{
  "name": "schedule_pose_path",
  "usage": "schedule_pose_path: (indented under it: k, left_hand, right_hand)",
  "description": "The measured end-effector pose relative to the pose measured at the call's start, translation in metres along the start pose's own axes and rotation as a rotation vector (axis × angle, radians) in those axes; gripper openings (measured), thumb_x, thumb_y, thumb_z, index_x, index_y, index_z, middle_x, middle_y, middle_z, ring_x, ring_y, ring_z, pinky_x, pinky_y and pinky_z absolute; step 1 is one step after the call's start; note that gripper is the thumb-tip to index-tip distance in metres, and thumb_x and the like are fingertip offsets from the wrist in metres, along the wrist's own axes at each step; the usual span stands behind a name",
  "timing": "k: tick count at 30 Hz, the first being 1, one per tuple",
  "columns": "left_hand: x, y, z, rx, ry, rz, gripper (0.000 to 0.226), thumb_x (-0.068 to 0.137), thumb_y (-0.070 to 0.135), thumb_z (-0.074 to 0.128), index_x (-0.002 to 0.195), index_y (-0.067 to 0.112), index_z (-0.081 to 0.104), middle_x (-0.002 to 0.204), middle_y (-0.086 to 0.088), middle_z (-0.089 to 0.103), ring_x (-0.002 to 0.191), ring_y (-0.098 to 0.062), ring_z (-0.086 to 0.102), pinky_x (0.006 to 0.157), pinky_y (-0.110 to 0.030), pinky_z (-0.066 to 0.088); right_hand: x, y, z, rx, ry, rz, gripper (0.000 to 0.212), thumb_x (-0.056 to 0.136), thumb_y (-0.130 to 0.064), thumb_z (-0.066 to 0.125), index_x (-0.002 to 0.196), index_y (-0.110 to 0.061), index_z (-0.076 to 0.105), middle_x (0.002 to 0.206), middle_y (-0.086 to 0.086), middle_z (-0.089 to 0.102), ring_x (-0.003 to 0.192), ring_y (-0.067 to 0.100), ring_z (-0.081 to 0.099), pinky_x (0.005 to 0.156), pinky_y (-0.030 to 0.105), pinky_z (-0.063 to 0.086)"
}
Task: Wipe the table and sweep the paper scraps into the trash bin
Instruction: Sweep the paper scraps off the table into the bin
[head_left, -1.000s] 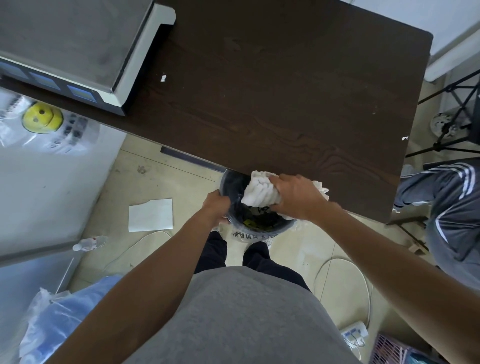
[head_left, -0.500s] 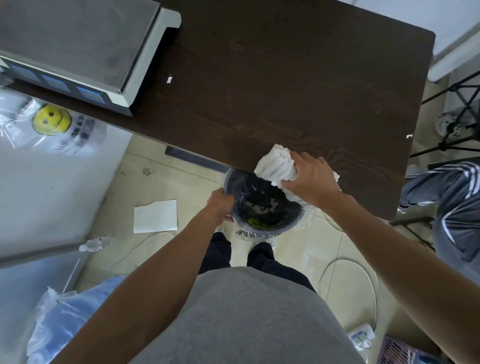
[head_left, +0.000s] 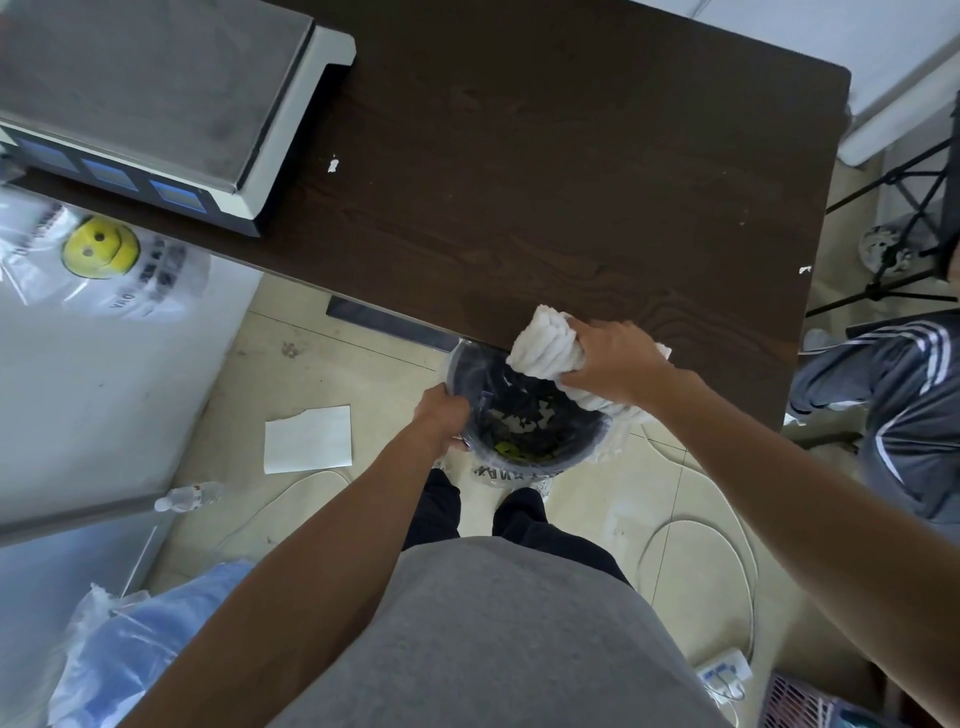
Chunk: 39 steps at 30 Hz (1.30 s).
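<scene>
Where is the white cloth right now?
In the head view, the white cloth is bunched in the right hand at the near edge of the table, just above the trash bin that the left hand holds.

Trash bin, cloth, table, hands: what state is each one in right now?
Trash bin: lined, paper scraps inside, held under the table edge.
Cloth: bunched, at the table edge.
Table: a paper scrap remains.
Left hand: gripping the bin rim.
Right hand: clutching the cloth.

dark table (head_left: 571, 156), scale (head_left: 145, 98), paper scrap (head_left: 333, 165)
</scene>
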<state>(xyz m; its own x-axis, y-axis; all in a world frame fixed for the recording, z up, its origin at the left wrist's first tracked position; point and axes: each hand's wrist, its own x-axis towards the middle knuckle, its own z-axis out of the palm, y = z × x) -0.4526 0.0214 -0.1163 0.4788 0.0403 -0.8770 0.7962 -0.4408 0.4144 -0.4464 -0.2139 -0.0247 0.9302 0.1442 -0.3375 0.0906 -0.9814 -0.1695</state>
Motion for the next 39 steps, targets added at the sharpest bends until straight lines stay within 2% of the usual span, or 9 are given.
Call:
schedule_pose_path:
  k: [3, 7, 12, 17, 20, 23, 30, 35, 39]
  left_hand:
    - [0.000, 0.000, 0.002, -0.010, -0.008, -0.001, 0.036, 0.093, 0.002, 0.047, 0.127, 0.006, 0.059, 0.117, -0.019, 0.068, 0.098, -0.039, 0.068, 0.042, -0.030, 0.055]
    - [0.001, -0.001, 0.002, -0.023, -0.019, -0.002, 0.039, 0.091, 0.001, 0.046, 0.127, 0.005, 0.059, 0.117, -0.019, 0.069, 0.096, -0.040, 0.070, 0.051, -0.037, 0.061]
    - [-0.005, 0.000, 0.005, 0.000, -0.009, 0.017, 0.038, 0.092, 0.001, 0.047, 0.128, 0.006, 0.059, 0.119, -0.017, 0.068, 0.099, -0.037, 0.067, 0.041, -0.027, 0.054]
    - [-0.009, -0.001, 0.005, -0.010, -0.006, 0.014, 0.038, 0.091, 0.001, 0.048, 0.127, 0.005, 0.060, 0.119, -0.018, 0.068, 0.095, -0.036, 0.068, 0.041, -0.027, 0.054]
    - [-0.010, -0.002, 0.005, -0.014, -0.004, 0.021, 0.036, 0.092, 0.002, 0.049, 0.126, 0.005, 0.061, 0.115, -0.017, 0.069, 0.090, -0.035, 0.070, 0.044, -0.028, 0.056]
    - [-0.011, -0.002, 0.003, -0.016, 0.000, 0.030, 0.034, 0.092, 0.002, 0.050, 0.123, 0.005, 0.062, 0.110, -0.017, 0.070, 0.090, -0.034, 0.070, 0.051, -0.033, 0.057]
    - [-0.011, -0.005, 0.002, -0.037, 0.008, 0.020, 0.034, 0.095, 0.000, 0.051, 0.127, 0.009, 0.060, 0.116, -0.015, 0.069, 0.099, -0.036, 0.069, 0.059, -0.039, 0.062]
    - [-0.014, -0.008, 0.005, -0.102, -0.018, 0.025, 0.030, 0.094, 0.000, 0.050, 0.121, 0.009, 0.061, 0.110, -0.014, 0.071, 0.095, -0.036, 0.071, 0.062, -0.042, 0.064]
    - [-0.020, -0.005, 0.007, -0.108, -0.032, 0.018, 0.032, 0.092, -0.003, 0.047, 0.118, 0.011, 0.061, 0.111, -0.015, 0.071, 0.094, -0.036, 0.071, 0.052, -0.034, 0.060]
  right_hand:
    - [-0.003, 0.003, -0.005, 0.085, -0.018, 0.001, 0.068, 0.082, -0.048, 0.068, 0.139, -0.016, 0.049, 0.099, 0.007, 0.069, 0.092, 0.030, 0.065, 0.082, 0.037, 0.046]
    - [-0.004, 0.000, -0.017, 0.172, 0.073, 0.023, 0.047, 0.081, -0.041, 0.070, 0.117, -0.013, 0.059, 0.079, -0.003, 0.059, 0.077, 0.024, 0.058, 0.074, 0.031, 0.038]
    - [-0.007, 0.008, -0.005, 0.128, -0.001, 0.040, 0.061, 0.082, -0.046, 0.068, 0.133, -0.016, 0.054, 0.094, 0.004, 0.069, 0.090, 0.029, 0.065, 0.078, 0.034, 0.046]
    - [-0.001, 0.013, -0.013, 0.155, -0.030, 0.096, 0.043, 0.081, -0.046, 0.068, 0.107, -0.014, 0.058, 0.081, -0.002, 0.058, 0.084, 0.027, 0.063, 0.071, 0.032, 0.042]
    - [0.008, 0.020, -0.026, 0.163, -0.011, 0.150, 0.057, 0.081, -0.050, 0.067, 0.123, -0.015, 0.054, 0.102, 0.005, 0.065, 0.097, 0.030, 0.063, 0.080, 0.037, 0.048]
    - [0.023, 0.037, -0.042, 0.114, 0.100, 0.221, 0.072, 0.083, -0.050, 0.066, 0.142, -0.014, 0.042, 0.127, 0.012, 0.059, 0.114, 0.034, 0.058, 0.095, 0.042, 0.044]
    - [0.032, 0.062, -0.034, 0.159, 0.092, 0.493, 0.066, 0.086, -0.045, 0.059, 0.141, -0.014, 0.041, 0.125, 0.016, 0.058, 0.114, 0.038, 0.057, 0.095, 0.045, 0.043]
    - [0.017, 0.015, -0.016, 0.162, 0.034, 0.364, 0.067, 0.088, -0.045, 0.060, 0.145, -0.016, 0.038, 0.128, 0.012, 0.058, 0.114, 0.034, 0.059, 0.090, 0.039, 0.046]
    - [-0.003, -0.014, 0.000, 0.222, -0.002, 0.192, 0.058, 0.084, -0.047, 0.065, 0.130, -0.014, 0.051, 0.112, 0.010, 0.067, 0.103, 0.034, 0.064, 0.084, 0.038, 0.046]
